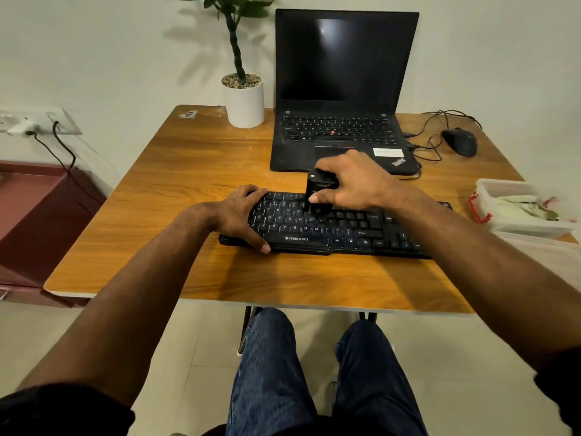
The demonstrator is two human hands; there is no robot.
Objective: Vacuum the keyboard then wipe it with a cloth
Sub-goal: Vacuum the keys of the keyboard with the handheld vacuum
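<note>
A black keyboard lies across the middle of the wooden table. My left hand grips its left end, thumb on the front edge and fingers over the back edge. My right hand is closed around a small black handheld vacuum, which stands upright with its lower end on the keys near the keyboard's middle. A pale cloth lies inside a clear plastic box at the table's right edge.
An open black laptop stands behind the keyboard. A white plant pot sits to its left, a black mouse with cables to its right. A wall socket and a maroon cabinet are at the left.
</note>
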